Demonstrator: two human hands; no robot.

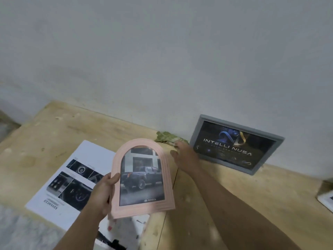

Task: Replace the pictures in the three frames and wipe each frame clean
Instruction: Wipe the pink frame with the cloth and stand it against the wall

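Note:
A pink arched frame (pixel 142 177) holding a picture of a dark pickup truck is lifted above the wooden table (pixel 252 195), face up. My left hand (pixel 103 192) grips its left edge. My right hand (pixel 183 152) stretches out over the table with fingers spread, its fingertips at a crumpled green cloth (pixel 166 137) by the wall. A grey rectangular frame (pixel 236 144) with a dark "INTELLI NUSA" picture leans against the wall, just right of my right hand.
A printed sheet (pixel 72 184) with dark car photos lies on the table's left part. More papers (pixel 124 230) lie under the pink frame at the near edge. Another printed sheet (pixel 327 200) shows at the far right edge. The white wall (pixel 162 60) rises behind the table.

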